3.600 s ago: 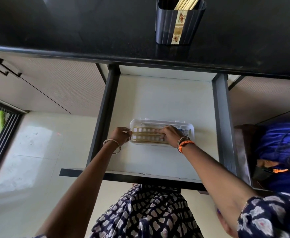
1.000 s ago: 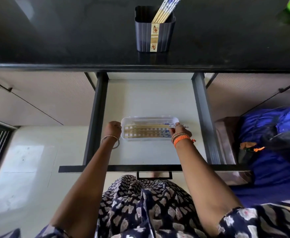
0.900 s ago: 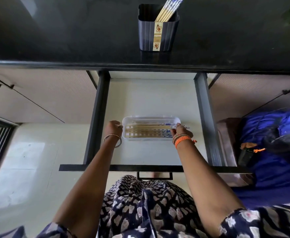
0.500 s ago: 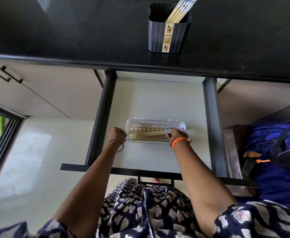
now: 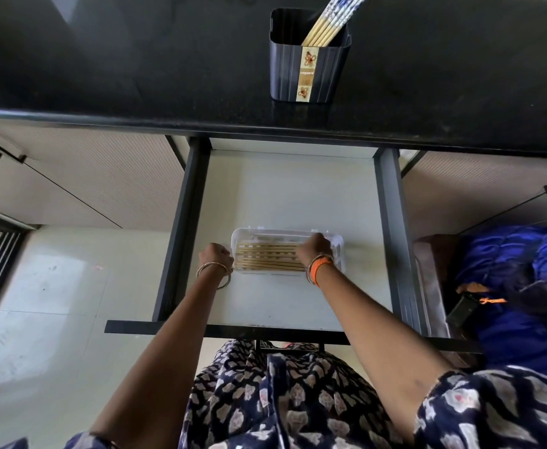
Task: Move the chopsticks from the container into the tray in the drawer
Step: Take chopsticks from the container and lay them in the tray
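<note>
A clear plastic tray [image 5: 339, 251] lies in the open drawer [image 5: 298, 196], and several wooden chopsticks [image 5: 265, 258] lie lengthwise in it. My left hand [image 5: 216, 257] is curled against the tray's left end and holds it. My right hand [image 5: 314, 251] reaches into the right part of the tray, fingers curled down onto the chopsticks' ends; the fingertips are hidden. On the black countertop above stands the dark ribbed container [image 5: 309, 72], with more chopsticks [image 5: 328, 22] with blue-patterned tops leaning out of it.
Dark drawer rails [image 5: 181, 228] run along both sides, and the drawer front [image 5: 233, 330] is close to my body. Closed cabinet doors [image 5: 97, 179] flank the drawer. A blue bag [image 5: 524, 286] sits low on the right. Pale floor tiles are on the left.
My right hand has moved from the tray's right end leftward, over the chopsticks inside the tray. My left hand stays at the tray's left end. The camera has shifted slightly.
</note>
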{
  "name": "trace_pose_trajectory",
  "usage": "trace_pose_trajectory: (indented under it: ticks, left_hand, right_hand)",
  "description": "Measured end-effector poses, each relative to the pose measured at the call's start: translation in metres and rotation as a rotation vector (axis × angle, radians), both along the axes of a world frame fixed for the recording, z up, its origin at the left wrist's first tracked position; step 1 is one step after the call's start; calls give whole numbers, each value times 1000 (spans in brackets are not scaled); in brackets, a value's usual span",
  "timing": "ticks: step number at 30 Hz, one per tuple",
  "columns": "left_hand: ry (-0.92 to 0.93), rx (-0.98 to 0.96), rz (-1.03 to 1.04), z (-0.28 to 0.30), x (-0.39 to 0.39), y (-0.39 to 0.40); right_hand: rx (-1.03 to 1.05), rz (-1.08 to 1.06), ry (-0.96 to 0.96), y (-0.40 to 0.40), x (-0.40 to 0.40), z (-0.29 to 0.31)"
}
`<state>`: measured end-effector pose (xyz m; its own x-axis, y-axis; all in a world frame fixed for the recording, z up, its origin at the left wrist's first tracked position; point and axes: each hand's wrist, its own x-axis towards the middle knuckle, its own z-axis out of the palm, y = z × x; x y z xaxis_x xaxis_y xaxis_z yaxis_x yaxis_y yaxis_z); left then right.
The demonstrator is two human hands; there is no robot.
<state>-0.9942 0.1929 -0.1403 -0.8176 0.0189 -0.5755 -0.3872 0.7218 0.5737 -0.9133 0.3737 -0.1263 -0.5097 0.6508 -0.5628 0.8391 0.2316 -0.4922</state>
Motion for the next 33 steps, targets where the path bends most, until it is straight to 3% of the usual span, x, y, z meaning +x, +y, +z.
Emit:
trace_pose_trajectory:
  ticks: [1, 3, 6, 9, 12, 19, 26, 29, 33]
  left_hand:
    - [-5, 0, 5, 0, -1, 0]
    - [-34, 6, 22, 0, -2, -1]
    - [-65, 17, 25, 0, -3, -2]
    - [-67, 13, 23, 0, -3, -2]
    - [-75, 2, 20, 0, -4, 0]
    - [-102, -8, 13, -1, -6, -1]
    - [-124, -25, -20, 7, -4, 1]
    - [17, -81, -44, 28, -9, 9]
    - [378, 113, -117, 93, -46, 58]
  right_hand:
    - [124, 233, -24, -6, 1, -3]
    - [153, 599, -65, -15, 6, -8]
    - [-7, 753, -202, -18, 12, -20]
    - [137, 827, -215, -20, 12, -26]
    - [330, 856, -45, -20, 6, -22]
    - [161, 996, -68, -15, -1, -26]
    - [183, 1016, 45, -1, 9, -16]
    - [337, 924, 226, 0, -3, 9]
    - [624, 677, 619, 24, -45, 78]
